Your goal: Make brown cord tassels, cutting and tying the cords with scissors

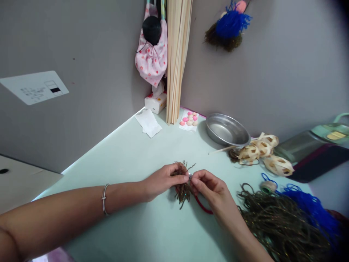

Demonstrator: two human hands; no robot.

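Observation:
My left hand (167,179) is closed around a tassel of brown glittery yarn (182,198), with its loose strands sticking out above and below the fingers. Close against it, my right hand (208,185) pinches at the tassel's right side. A small silvery bit (190,175) shows between the two hands, too small to name. From below the right fingertips a dark red cord (202,206) curves down and passes under that hand. Whether the right fingers grip the cord or the silvery bit is hidden.
Brown yarn (280,222) and blue yarn (313,207) lie at right. Behind them are woven strip balls (278,165), a metal bowl (227,130) and a green-lidded container (308,142). Wooden strips (177,65), pink and beige pieces (190,119) and a tissue box (155,103) occupy the corner.

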